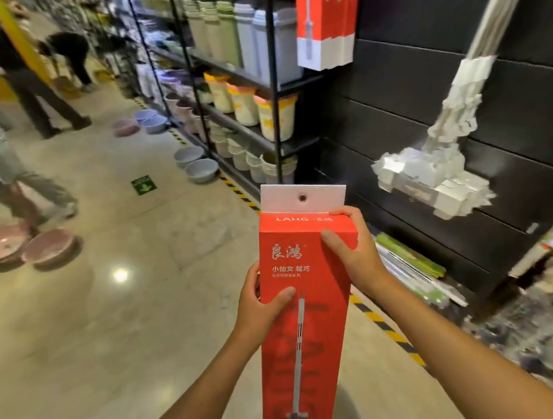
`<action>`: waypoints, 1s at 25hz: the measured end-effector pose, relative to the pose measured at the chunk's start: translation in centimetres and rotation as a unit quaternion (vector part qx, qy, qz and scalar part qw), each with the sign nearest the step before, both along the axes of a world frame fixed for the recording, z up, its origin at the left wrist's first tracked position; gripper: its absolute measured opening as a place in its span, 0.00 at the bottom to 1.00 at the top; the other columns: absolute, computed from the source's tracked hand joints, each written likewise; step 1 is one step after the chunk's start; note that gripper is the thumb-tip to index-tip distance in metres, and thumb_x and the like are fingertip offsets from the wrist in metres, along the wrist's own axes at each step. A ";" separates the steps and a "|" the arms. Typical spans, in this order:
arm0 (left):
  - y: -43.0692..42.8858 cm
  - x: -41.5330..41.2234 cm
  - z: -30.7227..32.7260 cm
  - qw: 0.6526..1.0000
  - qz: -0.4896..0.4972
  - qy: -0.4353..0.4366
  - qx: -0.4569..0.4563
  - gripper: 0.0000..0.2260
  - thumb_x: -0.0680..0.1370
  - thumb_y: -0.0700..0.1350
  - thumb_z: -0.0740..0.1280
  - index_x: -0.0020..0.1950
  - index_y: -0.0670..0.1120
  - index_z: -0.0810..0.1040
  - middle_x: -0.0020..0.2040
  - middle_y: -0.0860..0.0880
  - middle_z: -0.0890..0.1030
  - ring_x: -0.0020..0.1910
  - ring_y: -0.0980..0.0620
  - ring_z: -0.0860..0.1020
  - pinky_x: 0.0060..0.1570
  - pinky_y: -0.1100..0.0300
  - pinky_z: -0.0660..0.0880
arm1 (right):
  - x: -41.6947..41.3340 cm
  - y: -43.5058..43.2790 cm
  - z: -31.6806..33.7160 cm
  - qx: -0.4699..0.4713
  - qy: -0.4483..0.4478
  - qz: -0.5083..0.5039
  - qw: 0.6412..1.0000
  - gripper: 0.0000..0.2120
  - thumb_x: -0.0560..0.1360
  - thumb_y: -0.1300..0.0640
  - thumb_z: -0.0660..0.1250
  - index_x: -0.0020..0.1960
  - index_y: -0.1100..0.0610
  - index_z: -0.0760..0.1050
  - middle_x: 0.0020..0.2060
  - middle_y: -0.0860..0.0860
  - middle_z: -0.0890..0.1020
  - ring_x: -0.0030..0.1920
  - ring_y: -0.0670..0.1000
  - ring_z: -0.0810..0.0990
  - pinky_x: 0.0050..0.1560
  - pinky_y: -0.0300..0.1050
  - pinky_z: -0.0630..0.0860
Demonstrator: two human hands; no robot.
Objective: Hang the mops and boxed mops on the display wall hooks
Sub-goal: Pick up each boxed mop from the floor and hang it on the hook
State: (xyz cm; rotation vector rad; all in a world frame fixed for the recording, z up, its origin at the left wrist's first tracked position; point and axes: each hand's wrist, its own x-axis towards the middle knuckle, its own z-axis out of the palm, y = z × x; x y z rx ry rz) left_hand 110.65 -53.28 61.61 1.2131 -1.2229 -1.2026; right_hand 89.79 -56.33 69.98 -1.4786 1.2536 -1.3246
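1. Centre of the frame: a tall, narrow red boxed mop (307, 309) stands upright in front of the person. Both hands hold it and it is not yet on the wall.
2. Lower centre-left: the left hand (262, 310) has its grip closed round the box's left edge, with the thumb flat across the front face. This probably steadies the long body of the box.
3. Higher, on the box's right edge: the right hand (352, 252) has its grip wrapped over the upper corner, thumb on the front and fingers curled over the top. It seems placed to steer the top end.
4. Just above the right hand, a white hang tab (284, 196) with a metal-ringed hole is left uncovered, likely so that it can slide onto a hook.
5. Upper centre-right: matching hung boxes (325, 14) in red and white sit against the black display wall (457, 51). This suggests where the held box belongs.
6. Right side: a loose mop (436, 170) slants down from the upper right corner. Its handle is shiny metal and its flat head is bundled in crinkled white wrapping.
7. The box is smooth printed cardboard with crisp edges. The wall is matte black panels with horizontal grooves.
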 end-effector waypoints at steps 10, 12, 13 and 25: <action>-19.7 9.9 1.1 0.995 0.099 -0.018 -0.007 0.34 0.66 0.62 0.78 0.70 0.61 0.71 0.63 0.54 0.84 0.60 0.54 0.84 0.58 0.53 0.83 | 10.7 -25.3 -0.7 -0.010 0.002 0.092 0.996 0.33 0.69 0.29 0.72 0.66 0.45 0.69 0.58 0.51 0.82 0.55 0.54 0.85 0.55 0.64 0.82; -23.2 11.4 1.1 0.993 0.112 -0.019 -0.011 0.36 0.66 0.62 0.79 0.71 0.59 0.71 0.63 0.54 0.83 0.60 0.53 0.84 0.59 0.51 0.82 | 12.4 -29.4 -0.6 -0.020 0.010 0.106 0.994 0.33 0.69 0.28 0.72 0.65 0.45 0.69 0.59 0.52 0.81 0.56 0.55 0.84 0.55 0.64 0.82; -25.2 12.2 1.0 0.993 0.116 -0.018 -0.013 0.37 0.66 0.62 0.79 0.72 0.58 0.71 0.63 0.53 0.84 0.60 0.53 0.84 0.60 0.51 0.82 | 13.2 -31.5 -0.5 -0.022 0.014 0.109 0.994 0.32 0.69 0.29 0.72 0.65 0.45 0.69 0.58 0.51 0.81 0.56 0.54 0.84 0.56 0.63 0.82; -55.0 15.4 1.2 0.999 0.026 -0.004 -0.035 0.39 0.65 0.63 0.80 0.72 0.55 0.73 0.63 0.53 0.84 0.60 0.52 0.84 0.62 0.43 0.81 | 15.1 -55.7 1.7 -0.039 0.046 0.017 0.998 0.30 0.69 0.29 0.71 0.64 0.42 0.68 0.55 0.48 0.83 0.52 0.50 0.86 0.52 0.62 0.83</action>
